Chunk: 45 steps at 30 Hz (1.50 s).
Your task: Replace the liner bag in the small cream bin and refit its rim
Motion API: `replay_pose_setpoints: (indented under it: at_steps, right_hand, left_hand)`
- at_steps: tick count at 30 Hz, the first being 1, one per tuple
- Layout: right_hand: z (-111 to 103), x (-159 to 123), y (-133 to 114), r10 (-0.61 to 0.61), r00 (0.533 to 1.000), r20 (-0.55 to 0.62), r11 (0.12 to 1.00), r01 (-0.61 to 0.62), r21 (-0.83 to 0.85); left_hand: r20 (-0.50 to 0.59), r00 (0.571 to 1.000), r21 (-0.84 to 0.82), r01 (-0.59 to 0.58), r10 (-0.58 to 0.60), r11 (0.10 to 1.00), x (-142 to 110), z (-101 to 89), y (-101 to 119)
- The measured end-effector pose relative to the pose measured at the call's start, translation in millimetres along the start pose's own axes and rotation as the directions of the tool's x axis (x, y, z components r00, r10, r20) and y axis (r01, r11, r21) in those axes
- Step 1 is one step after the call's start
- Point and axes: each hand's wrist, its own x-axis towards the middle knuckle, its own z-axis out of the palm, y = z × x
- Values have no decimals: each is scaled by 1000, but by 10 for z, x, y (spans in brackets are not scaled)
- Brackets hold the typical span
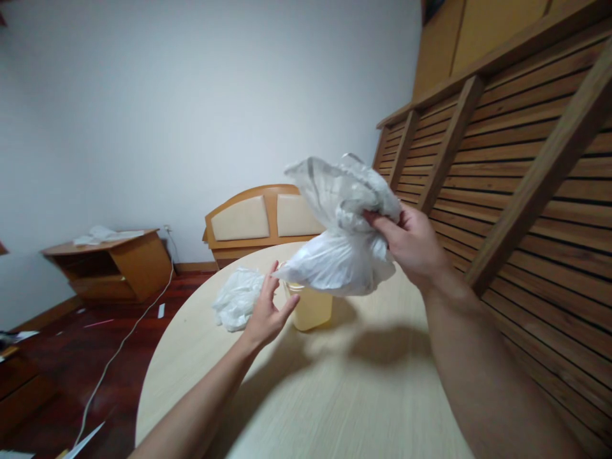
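Note:
A white plastic bag (344,255) hangs above the table, gathered at its neck in my right hand (414,239). The bag's loose top flares up and to the left, and its lower part bulges. Behind and below it stands a yellow plastic container (312,311), its upper part mostly covered by the bag. My left hand (270,312) is open beside the container's left side, thumb and fingers apart, near the bag's lower left corner. Whether the fingers touch the container or the bag, I cannot tell. A second crumpled white plastic bag (238,299) lies on the table left of that hand.
The round pale wooden table (363,395) fills the lower middle. A wooden headboard (239,217) stands beyond it. At left are a low wooden cabinet (138,261) and a white cable (119,347) on the dark red floor. Slatted wood (535,166) rises along the right.

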Motion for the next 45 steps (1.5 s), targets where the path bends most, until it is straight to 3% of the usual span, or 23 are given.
replay_pose_setpoints:
  at_steps: [3,8,12,20,24,27,30,33,39,45]
  right_hand:
    - [63,11,59,11,996,-89,996,-4,87]
    - [258,-5,143,104,993,-55,975,-91,203]
    - [428,-33,178,142,989,-30,971,-133,201]
    - [619,-117,364,180,976,124,922,-212,325]
    - [539,-96,577,302,938,170,929,-330,169]
    - [426,-78,686,241,963,120,962,-222,-156]
    - [310,-74,720,170,975,140,892,-92,-443]
    - [228,-76,702,200,957,211,816,-43,-577]
    - [235,-52,612,154,970,189,808,-13,-589]
    - [304,-1,586,59,990,130,963,-22,-268]
  left_hand:
    - [62,995,13,77,-78,997,-26,93,-144]
    - [41,987,-55,160,-158,986,-26,203,-252]
    - [83,976,-104,208,-200,973,29,212,-308]
    - [134,985,-110,124,-108,986,-25,202,-234]
    - [142,975,-62,181,-171,982,-104,185,-207]
    - [154,971,-17,187,-182,982,-119,177,-245]
    - [180,976,-48,134,-123,990,-117,169,-266]
    - [204,977,-131,97,-68,987,-115,155,-222]
    - [95,991,-189,107,-90,976,-88,122,-18]
    - [-20,999,-166,44,-48,985,-115,115,87]
